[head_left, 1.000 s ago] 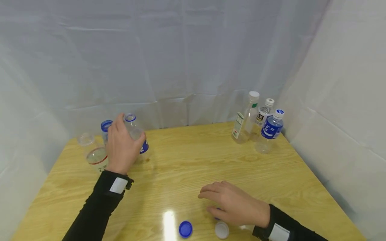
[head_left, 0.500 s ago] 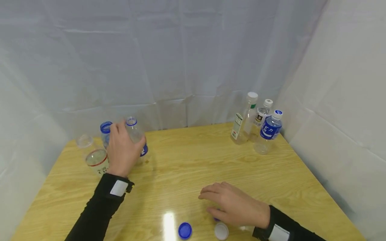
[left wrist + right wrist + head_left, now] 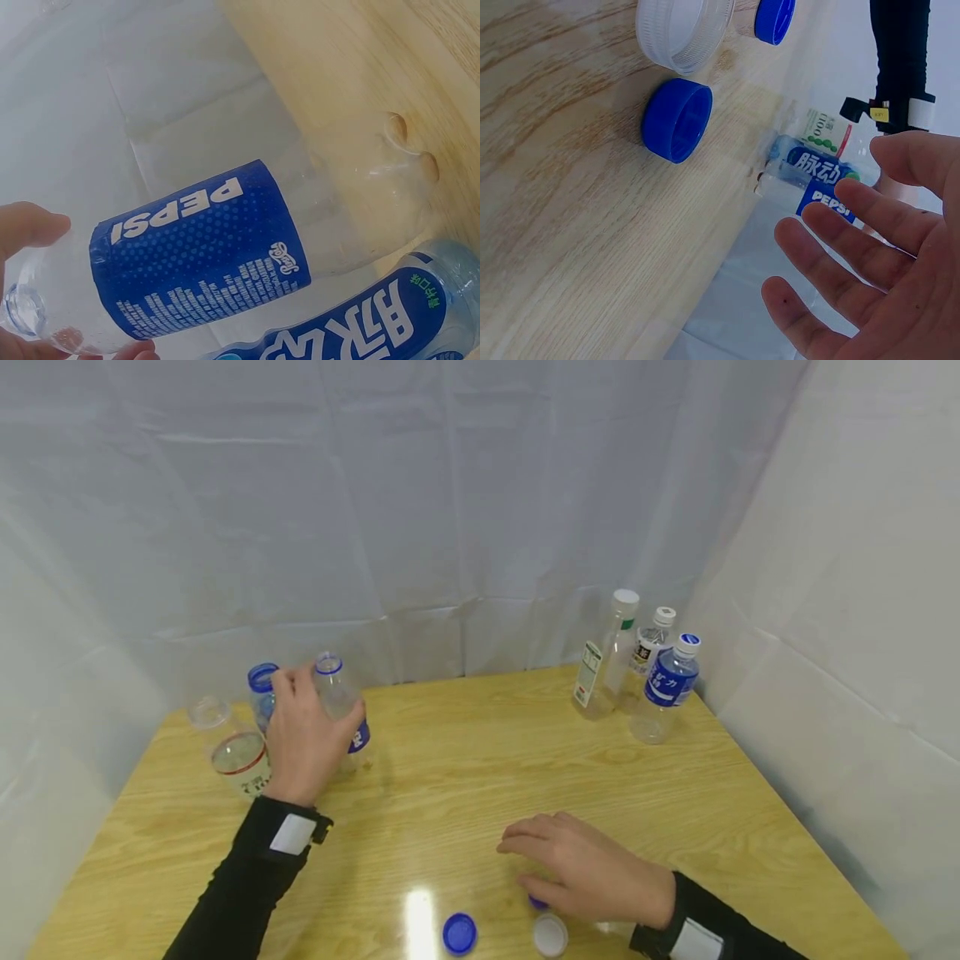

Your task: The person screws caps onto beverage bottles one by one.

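Observation:
My left hand (image 3: 311, 739) grips the upper part of a clear Pepsi bottle (image 3: 199, 251) with a blue label, thumb on one side and fingers on the other. This bottle is uncapped and upright at the back left. Directly beside it stands a blue-tinted bottle (image 3: 261, 689) with a wide open mouth, partly hidden by my hand. My right hand (image 3: 581, 868) hovers near the front with fingers spread and loosely bent, holding nothing. Under and beside it lie a white cap (image 3: 551, 935) and a small blue cap (image 3: 537, 902); a larger blue cap (image 3: 460, 934) is further left.
At the far left stands an uncapped clear bottle (image 3: 240, 756) with a pale, red-edged label. Three capped bottles form a group at the back right: a tall clear one (image 3: 600, 668), one with a black-and-white label (image 3: 647, 652), and one with a blue label (image 3: 670, 681). White sheeting (image 3: 465, 510) encloses the wooden table (image 3: 480, 760).
My left hand and the Pepsi bottle have come down slightly and a touch to the right. My right hand has barely moved, and the caps stay put.

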### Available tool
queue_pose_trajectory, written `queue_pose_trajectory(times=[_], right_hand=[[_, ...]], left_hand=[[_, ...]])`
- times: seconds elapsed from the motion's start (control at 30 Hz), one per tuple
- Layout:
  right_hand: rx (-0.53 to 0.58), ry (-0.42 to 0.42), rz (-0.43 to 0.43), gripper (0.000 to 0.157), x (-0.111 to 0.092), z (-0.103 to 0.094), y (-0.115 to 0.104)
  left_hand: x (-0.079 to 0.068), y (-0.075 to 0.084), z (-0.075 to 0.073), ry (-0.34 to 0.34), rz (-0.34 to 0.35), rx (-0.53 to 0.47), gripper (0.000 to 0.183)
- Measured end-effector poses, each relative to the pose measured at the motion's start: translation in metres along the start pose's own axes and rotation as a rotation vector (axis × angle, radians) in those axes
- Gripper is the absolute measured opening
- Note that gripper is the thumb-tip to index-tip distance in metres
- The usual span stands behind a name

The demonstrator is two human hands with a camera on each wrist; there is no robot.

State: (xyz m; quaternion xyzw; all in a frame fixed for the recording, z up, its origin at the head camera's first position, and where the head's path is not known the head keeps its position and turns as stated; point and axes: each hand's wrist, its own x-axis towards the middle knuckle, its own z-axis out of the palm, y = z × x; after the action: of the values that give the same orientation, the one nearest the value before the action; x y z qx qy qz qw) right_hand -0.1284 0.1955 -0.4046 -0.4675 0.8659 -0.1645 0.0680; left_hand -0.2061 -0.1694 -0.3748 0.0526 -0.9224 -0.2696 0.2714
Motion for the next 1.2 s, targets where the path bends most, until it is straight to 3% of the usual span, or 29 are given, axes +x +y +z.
queue_pose_trajectory(times=[0.37, 0.87, 1.2], right_hand=[[0.036, 0.000, 0.060, 0.039, -0.004, -0.003, 0.005], [0.041, -0.028, 0.076, 0.037, -0.003, -0.001, 0.007], [-0.006, -0.040, 0.089, 0.034, -0.003, 0.007, 0.013]], left_hand=[[-0.008, 0.011, -0.010, 0.053, 0.166, -0.102, 0.073], [-0.035, 0.039, -0.040, 0.156, 0.430, -0.193, 0.072], [-0.060, 0.058, -0.058, 0.072, 0.527, -0.193, 0.073]])
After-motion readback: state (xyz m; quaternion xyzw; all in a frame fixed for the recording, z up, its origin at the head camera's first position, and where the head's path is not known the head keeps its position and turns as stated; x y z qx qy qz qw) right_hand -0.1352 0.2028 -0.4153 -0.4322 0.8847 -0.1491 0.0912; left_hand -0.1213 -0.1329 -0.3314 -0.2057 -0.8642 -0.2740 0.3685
